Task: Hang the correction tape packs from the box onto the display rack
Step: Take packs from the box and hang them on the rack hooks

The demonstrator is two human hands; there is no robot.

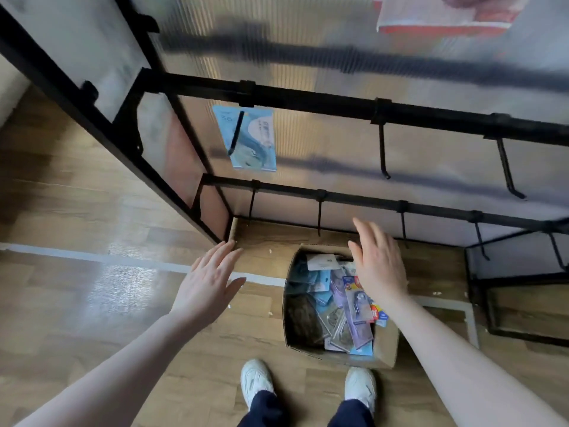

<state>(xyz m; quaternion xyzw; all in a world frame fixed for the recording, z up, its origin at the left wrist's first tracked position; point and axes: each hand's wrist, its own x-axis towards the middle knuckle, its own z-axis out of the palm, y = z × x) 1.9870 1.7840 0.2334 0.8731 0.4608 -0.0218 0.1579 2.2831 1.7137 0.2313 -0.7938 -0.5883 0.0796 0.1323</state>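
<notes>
Both hands empty, fingers straight: left hand (209,282) over floor, right hand (380,266) above open box (386,343) of packs (354,309). One blue pack (246,137) hangs on rack (308,98) hook.

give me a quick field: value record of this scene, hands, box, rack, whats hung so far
left hand: open, fingers straight, holding nothing, over the floor left of the box
right hand: open, fingers straight, holding nothing, above the box's far side
box: cardboard box on the floor, open, filled with mixed blister packs
rack: black display rack with hooks on two rails
hung so far: one blue pack on the upper rail's left hook
other hooks: the ones in view are bare
</notes>
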